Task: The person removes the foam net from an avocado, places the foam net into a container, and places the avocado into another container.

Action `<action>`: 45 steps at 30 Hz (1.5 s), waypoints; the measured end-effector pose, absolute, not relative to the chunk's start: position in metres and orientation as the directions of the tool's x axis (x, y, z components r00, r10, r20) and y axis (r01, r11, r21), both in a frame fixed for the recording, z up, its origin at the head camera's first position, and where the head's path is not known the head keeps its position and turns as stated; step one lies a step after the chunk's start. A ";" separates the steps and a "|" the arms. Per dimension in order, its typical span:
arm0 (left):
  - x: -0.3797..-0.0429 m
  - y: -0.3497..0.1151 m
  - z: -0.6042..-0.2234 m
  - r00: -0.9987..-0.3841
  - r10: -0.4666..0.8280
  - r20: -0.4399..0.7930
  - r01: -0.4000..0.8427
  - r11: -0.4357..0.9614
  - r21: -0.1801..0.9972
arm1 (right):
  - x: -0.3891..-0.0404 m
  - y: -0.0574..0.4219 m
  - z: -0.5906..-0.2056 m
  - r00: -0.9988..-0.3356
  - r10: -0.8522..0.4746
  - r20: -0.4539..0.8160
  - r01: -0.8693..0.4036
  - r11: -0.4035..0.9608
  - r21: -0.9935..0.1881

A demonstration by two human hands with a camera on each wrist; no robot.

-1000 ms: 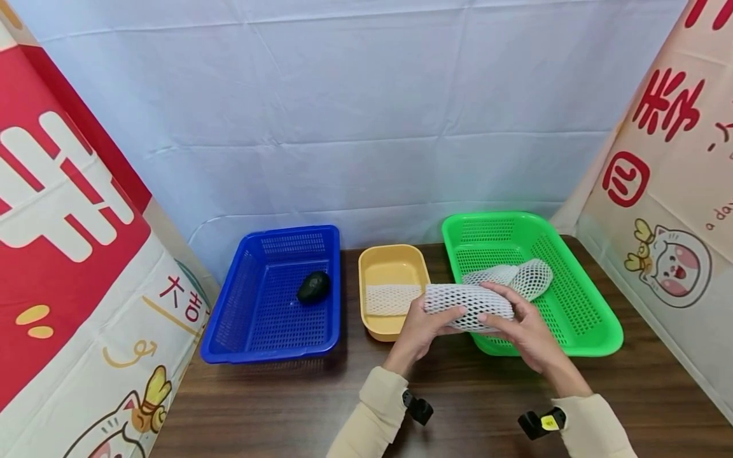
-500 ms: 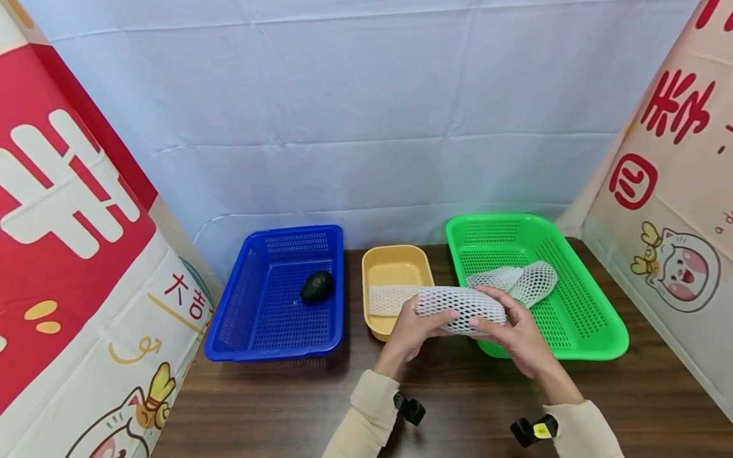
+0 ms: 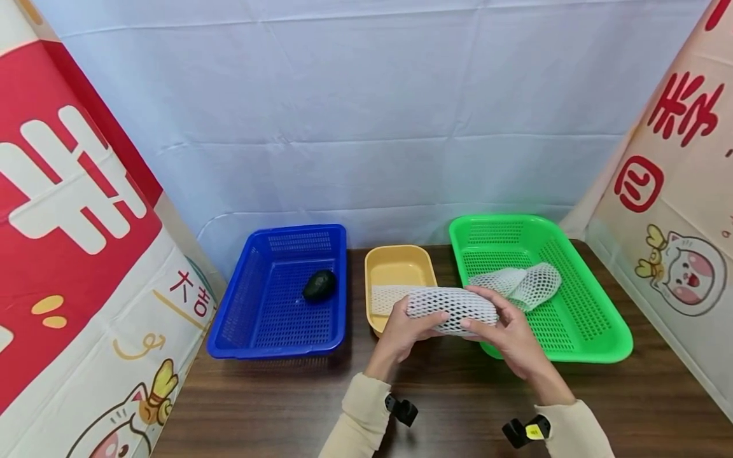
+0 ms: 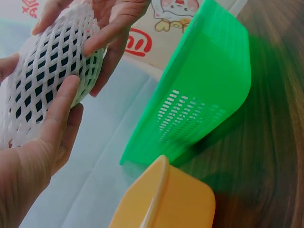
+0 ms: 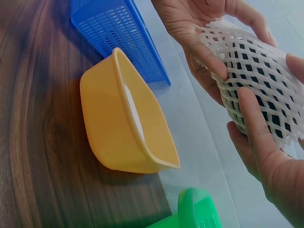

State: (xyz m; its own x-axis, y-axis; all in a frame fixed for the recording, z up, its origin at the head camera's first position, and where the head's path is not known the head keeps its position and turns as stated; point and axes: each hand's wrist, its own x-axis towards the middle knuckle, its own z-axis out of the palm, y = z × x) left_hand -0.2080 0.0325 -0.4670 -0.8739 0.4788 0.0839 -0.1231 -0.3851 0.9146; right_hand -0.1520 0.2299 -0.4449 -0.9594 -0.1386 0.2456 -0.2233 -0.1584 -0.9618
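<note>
Both hands hold a white foam net sleeve [image 3: 452, 310] from its two ends, above the table. Through its mesh, a dark rounded fruit like an avocado [image 4: 45, 78] shows inside. My left hand [image 3: 401, 331] grips the left end, with the thumb along the near side. My right hand [image 3: 509, 331] grips the right end the same way, its fingers over the top. A bare avocado [image 3: 319, 285] lies in the blue basket [image 3: 275, 351]. Two netted bundles, one a white foam net [image 3: 538, 285], lie in the green basket [image 3: 595, 318].
Between the baskets stands a yellow tub [image 3: 401, 251] with a flat foam net [image 3: 389, 299] in it, partly behind the left hand. All stand on a dark wooden table [image 3: 275, 407]. A pale cloth wall [image 3: 366, 127] rises behind, and printed cloths flank both sides.
Both hands, with the netted fruit between them, have shifted left relative to the baskets, now more in front of the yellow tub. The head view has turned slightly. The grip looks the same.
</note>
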 end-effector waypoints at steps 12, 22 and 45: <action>-0.207 0.022 -0.466 -0.871 0.484 0.086 -0.084 -0.318 0.944 | -0.152 0.222 -0.452 -0.967 -0.129 0.218 -0.194 -0.177 -0.965; -0.206 0.013 -0.469 -0.865 0.483 0.134 -0.050 -0.350 0.935 | -0.153 0.215 -0.452 -0.962 -0.162 0.221 -0.193 -0.172 -0.966; -0.195 -0.006 -0.486 -0.879 0.446 0.167 0.001 -0.349 0.937 | -0.152 0.198 -0.469 -0.961 -0.187 0.203 -0.163 -0.207 -0.965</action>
State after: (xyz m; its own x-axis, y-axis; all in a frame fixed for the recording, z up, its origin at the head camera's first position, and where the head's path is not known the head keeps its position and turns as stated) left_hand -0.1948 -0.0063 -0.4858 -0.8792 0.4461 0.1673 0.0014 -0.3488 0.9372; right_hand -0.1517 0.1981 -0.4691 -0.9611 -0.1873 0.2029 -0.1633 -0.2069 -0.9646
